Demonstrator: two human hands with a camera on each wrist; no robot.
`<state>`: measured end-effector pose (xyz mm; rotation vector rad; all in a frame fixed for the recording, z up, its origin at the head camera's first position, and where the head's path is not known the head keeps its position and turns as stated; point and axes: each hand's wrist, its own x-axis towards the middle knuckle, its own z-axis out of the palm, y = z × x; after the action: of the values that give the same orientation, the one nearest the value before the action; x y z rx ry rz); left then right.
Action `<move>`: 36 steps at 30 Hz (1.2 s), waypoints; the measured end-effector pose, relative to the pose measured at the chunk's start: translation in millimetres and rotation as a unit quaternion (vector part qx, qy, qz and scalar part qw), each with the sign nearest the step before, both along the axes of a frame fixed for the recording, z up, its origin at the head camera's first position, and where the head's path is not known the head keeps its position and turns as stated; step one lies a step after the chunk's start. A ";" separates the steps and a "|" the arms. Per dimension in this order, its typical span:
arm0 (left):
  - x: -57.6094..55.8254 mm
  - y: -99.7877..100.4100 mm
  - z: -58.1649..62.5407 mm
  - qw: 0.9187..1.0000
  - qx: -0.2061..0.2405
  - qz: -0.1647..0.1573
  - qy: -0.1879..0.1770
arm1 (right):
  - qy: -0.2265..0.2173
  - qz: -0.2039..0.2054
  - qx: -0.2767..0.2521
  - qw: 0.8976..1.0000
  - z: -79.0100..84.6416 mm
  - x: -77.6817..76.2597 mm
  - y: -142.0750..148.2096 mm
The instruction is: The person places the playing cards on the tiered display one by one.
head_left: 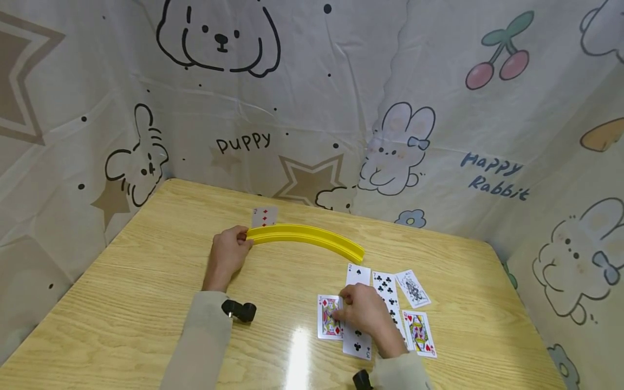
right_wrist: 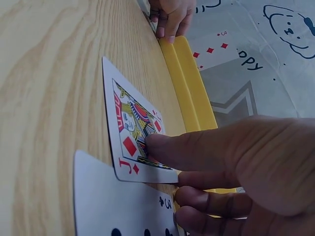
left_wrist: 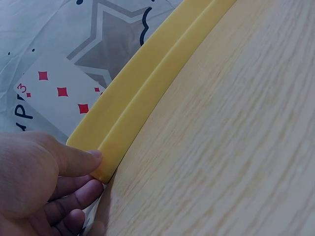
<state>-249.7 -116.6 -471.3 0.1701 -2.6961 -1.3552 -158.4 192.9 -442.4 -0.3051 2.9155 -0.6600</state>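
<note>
Pale cloth printed with cartoon animals and stars (head_left: 302, 108) hangs behind and beside a light wood-grain table (head_left: 273, 303). One white-bordered jack of diamonds playing card (head_left: 325, 325) is at the near part of the table, in front of the person, its long axis running away from them and its face up. The right hand (head_left: 365, 309) pinches it by the right side, thumb on the face; whether the card touches the table cannot be told.

Just right of the jack, two white cards form a column, a black two (head_left: 358, 273) farther off and a three of clubs (head_left: 357, 344) nearer. Beside them lies one seven of clubs (head_left: 385, 284), partly covered by the hand; then one black-and-white picture card (head_left: 413, 288), slanting from upper left to lower right, and one red queen (head_left: 420, 336) below it. At least seven cards are visible altogether.

Farther back stands one curved yellow plastic card holder (head_left: 304, 235), its long axis crossing left to right and its right end bending toward the person. The left hand (head_left: 228, 252) grips its left end between thumb and fingers. One three of diamonds (head_left: 265, 215) stands upright there. Two beige sleeves (head_left: 200, 341) reach in, each with a black device (head_left: 239, 311) near the wrist.
</note>
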 end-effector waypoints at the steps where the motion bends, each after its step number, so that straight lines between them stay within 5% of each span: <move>1: 0.0 0.1 0.1 1.000 0.000 0.001 0.000 | -0.004 -0.005 -0.001 1.000 0.1 -0.2 -0.5; 12: -0.3 1.1 0.1 1.000 -0.003 0.004 -0.001 | -0.029 -0.051 -0.041 0.997 1.2 -0.7 -2.8; 36: -1.0 1.2 -1.7 1.000 -0.004 0.008 0.000 | -0.004 -0.011 -0.121 0.993 7.3 -3.0 -1.5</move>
<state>-250.7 -115.4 -473.0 0.1899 -2.6925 -1.3406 -161.4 191.3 -435.1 -0.2948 2.8369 -1.0178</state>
